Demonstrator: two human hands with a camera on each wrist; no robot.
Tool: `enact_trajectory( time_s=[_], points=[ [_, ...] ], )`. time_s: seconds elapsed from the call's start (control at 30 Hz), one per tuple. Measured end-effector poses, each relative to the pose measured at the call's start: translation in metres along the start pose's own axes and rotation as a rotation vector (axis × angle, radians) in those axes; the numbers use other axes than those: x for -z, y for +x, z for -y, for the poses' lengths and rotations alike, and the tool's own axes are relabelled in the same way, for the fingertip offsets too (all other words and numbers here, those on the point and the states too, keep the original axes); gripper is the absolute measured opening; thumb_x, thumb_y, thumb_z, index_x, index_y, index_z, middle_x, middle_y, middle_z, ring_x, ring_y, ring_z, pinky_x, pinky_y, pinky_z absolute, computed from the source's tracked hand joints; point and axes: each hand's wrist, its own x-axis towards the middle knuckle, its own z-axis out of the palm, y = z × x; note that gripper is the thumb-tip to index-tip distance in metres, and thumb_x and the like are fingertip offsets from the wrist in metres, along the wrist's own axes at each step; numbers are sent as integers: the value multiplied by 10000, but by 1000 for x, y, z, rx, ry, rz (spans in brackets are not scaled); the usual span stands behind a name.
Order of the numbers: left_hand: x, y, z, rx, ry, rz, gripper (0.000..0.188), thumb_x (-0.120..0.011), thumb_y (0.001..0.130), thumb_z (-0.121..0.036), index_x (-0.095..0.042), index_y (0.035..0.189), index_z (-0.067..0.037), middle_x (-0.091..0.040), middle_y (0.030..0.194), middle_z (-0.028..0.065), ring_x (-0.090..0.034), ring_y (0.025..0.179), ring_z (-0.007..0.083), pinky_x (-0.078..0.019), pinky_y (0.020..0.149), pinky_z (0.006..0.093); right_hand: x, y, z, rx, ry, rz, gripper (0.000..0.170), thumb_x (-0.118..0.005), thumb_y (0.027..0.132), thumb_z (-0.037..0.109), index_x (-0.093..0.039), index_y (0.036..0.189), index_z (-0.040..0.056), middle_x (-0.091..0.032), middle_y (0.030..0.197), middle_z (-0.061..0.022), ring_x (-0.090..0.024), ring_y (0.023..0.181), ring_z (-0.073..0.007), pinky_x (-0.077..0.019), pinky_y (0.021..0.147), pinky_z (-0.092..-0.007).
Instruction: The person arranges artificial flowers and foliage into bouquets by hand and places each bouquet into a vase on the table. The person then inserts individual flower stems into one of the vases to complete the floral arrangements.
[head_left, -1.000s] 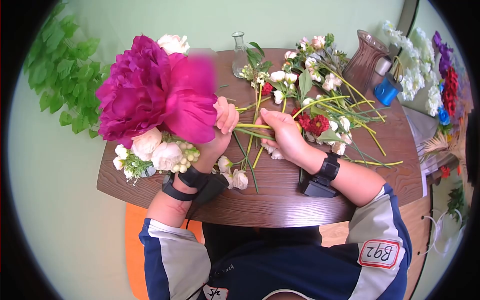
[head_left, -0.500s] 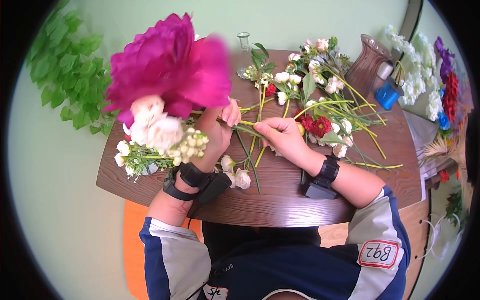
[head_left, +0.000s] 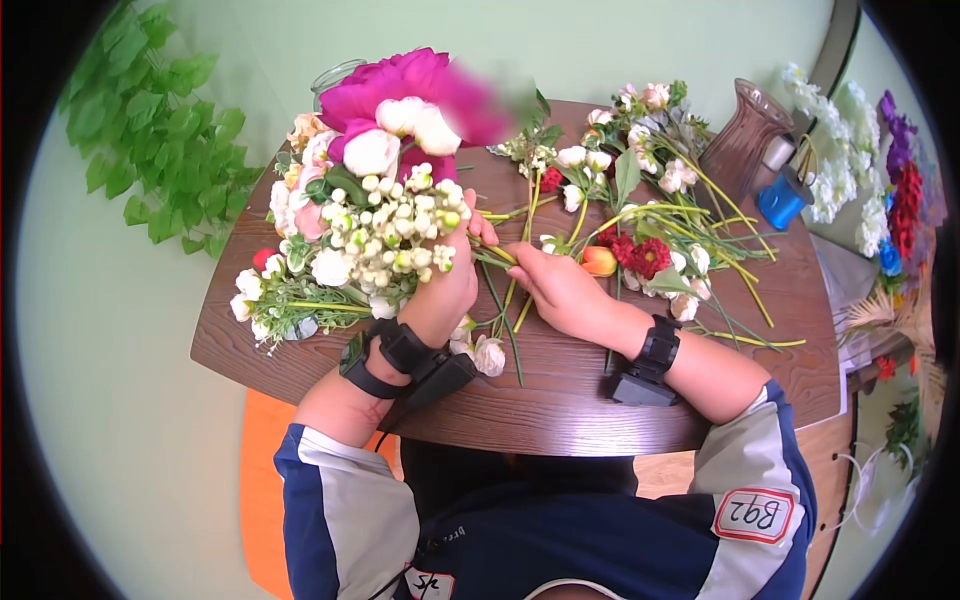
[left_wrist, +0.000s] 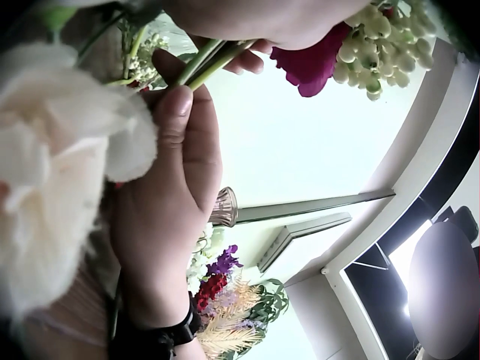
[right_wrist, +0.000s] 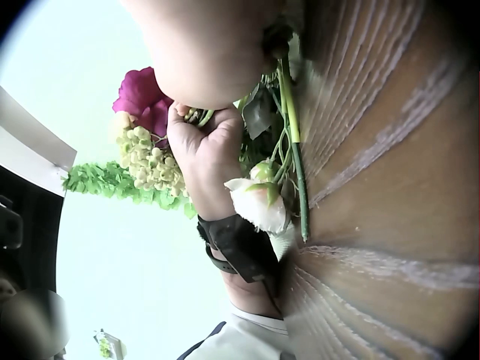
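Observation:
In the head view the left hand (head_left: pixel 452 275) grips a bouquet's stems just below the blooms. A large magenta flower (head_left: pixel 385 85), white flowers and a cluster of cream berries (head_left: pixel 395 225) lean above that hand. The right hand (head_left: pixel 570 290) pinches the green stem ends (head_left: pixel 495 250) between thumb and fingers, right of the left hand. From the left wrist view, the right hand (left_wrist: pixel 169 180) has its thumb on the green stems (left_wrist: pixel 214 64). The right wrist view shows the left hand (right_wrist: pixel 210 154) curled round the stems, beside the magenta flower (right_wrist: pixel 142 97).
Loose white flowers, red flowers (head_left: pixel 640 255) and an orange tulip (head_left: pixel 599 262) lie right of the hands on the wooden table (head_left: pixel 540 410). A ribbed vase (head_left: pixel 745 130) and a blue spool (head_left: pixel 783 200) stand at the back right. Green leaves (head_left: pixel 150 130) hang at left.
The bouquet has tilted and turned, its magenta bloom moving right and away, with the berries now facing the camera. The right hand has stayed at the stems.

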Motion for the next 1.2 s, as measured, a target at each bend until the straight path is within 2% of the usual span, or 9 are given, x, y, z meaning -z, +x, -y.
enact_trajectory(
  time_s=[0.17,0.37,0.43,0.53,0.6,0.67,0.8,1.03,1.2],
  points=[
    [3,2,1,24,-11,12,233,-535,886,-198,-395,725,-105,-394,603,-11,-443,561,121,-412,562,272,-1,0,-2,23,-23,-28,142,-472,894,128,-413,961,17,-564,726,-233,-557,710,-423,-418,570,-478],
    [1,0,-5,-36,-7,156,210,-563,862,-202,-421,745,-99,-406,608,-6,-456,580,145,-406,595,285,-3,-1,-5,32,61,-87,140,-471,899,128,-392,926,16,-541,701,-237,-544,696,-434,-406,561,-464],
    [8,8,-7,-29,-256,535,203,-574,831,-215,-430,748,-98,-427,646,8,-467,640,162,-387,647,290,-3,-1,-4,42,93,-106,135,-471,899,124,-389,914,17,-537,700,-236,-542,695,-435,-406,561,-461],
    [6,6,-15,-126,5,623,210,-557,816,-238,-425,732,-98,-423,671,16,-443,672,160,-355,667,284,2,-2,2,43,138,-100,127,-470,899,116,-388,902,19,-535,704,-233,-541,697,-432,-407,564,-455],
    [-3,1,-13,-7,-265,540,242,-517,832,-245,-405,675,-99,-366,631,6,-374,606,135,-321,632,266,3,-2,2,34,151,-73,121,-467,900,112,-389,902,20,-537,710,-232,-542,700,-430,-409,566,-453],
    [11,12,-14,131,-414,808,271,-529,833,-219,-369,643,-110,-334,590,-11,-348,545,107,-312,591,252,3,-2,0,39,155,-45,114,-464,901,112,-397,916,21,-538,714,-232,-544,699,-426,-411,569,-450],
    [13,14,-14,188,-460,870,296,-532,843,-169,-335,627,-121,-295,555,-27,-303,488,83,-293,539,238,2,-1,1,64,167,-44,111,-465,900,111,-412,933,20,-540,715,-231,-544,690,-424,-410,567,-449],
    [11,14,-13,184,-322,746,348,-414,903,-72,-298,584,-150,-269,502,-34,-262,447,72,-266,484,225,2,-1,-1,46,163,-39,106,-470,897,109,-440,935,15,-543,702,-236,-544,688,-424,-408,570,-451],
    [14,17,-11,199,-346,778,331,-395,911,-69,-314,601,-149,-269,501,-36,-263,446,72,-268,484,225,-1,-1,-3,45,185,-58,108,-468,900,114,-441,924,13,-539,687,-235,-542,683,-425,-407,569,-450]
  ],
)
